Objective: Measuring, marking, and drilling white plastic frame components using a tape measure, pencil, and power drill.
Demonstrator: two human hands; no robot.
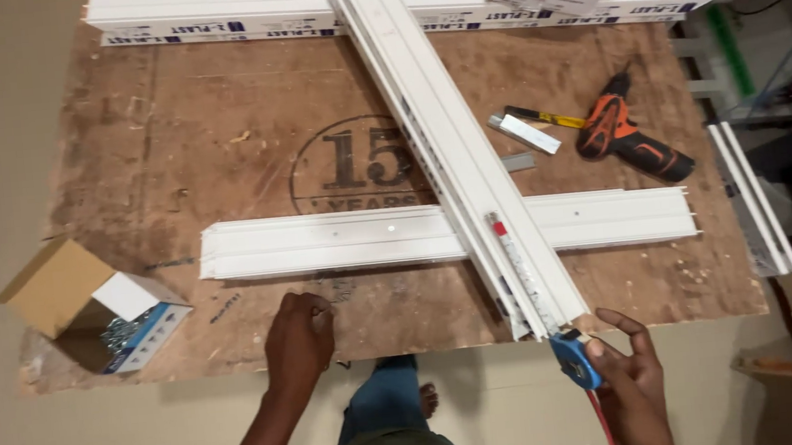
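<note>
Step in hand, as judged from the frame: measuring along a white profile. A long white plastic profile [451,141] runs diagonally from the top centre of the frame to the near edge of the plywood worktop [170,147], crossing over a second white profile [321,243] that lies horizontally in the middle of the frame. The blade of a tape measure [575,359] is drawn out along the lower part of the diagonal profile, its end piece sitting just below the crossing.

Right hand [634,378], lower right of the frame: it holds the blue tape case at the near end of the diagonal profile. The fingers are partly spread, the case resting against the palm and thumb rather than clenched.

Left hand [299,341], lower centre: knuckles down, fingers curled, resting on the worktop just below the horizontal profile. Whether it grips anything cannot be told; small dark specks lie just beside it.

The next move would probably call for keeping the blade flat and aligned with the profile edge while a reading is taken.

An open cardboard box of screws [98,306] stands at lower left. An orange cordless drill [631,130] lies at upper right.
</note>
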